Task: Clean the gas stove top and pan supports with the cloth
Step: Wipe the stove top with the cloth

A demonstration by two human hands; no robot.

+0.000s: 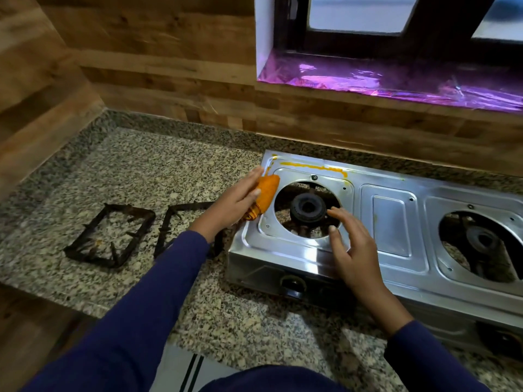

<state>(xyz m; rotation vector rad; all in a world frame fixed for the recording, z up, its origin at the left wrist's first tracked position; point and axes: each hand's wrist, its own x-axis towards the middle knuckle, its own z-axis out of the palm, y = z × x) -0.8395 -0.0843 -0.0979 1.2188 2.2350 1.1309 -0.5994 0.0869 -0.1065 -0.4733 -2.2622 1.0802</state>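
A steel two-burner gas stove (393,222) sits on the granite counter, with a yellow-orange smear (314,166) along its back left edge. My left hand (237,196) holds an orange cloth (267,193) against the stove's left rim. My right hand (353,250) rests with relaxed fingers on the stove's front edge, beside the left burner (307,209). Two black pan supports (110,234) (184,222) lie on the counter to the left of the stove; my left arm covers part of the nearer one.
The granite counter (141,171) runs left to a wood-panelled corner wall (42,80). A window sill lined with purple foil (396,80) lies behind the stove. Control knobs (293,285) face the counter's front edge. The right burner (481,240) sits open without a support.
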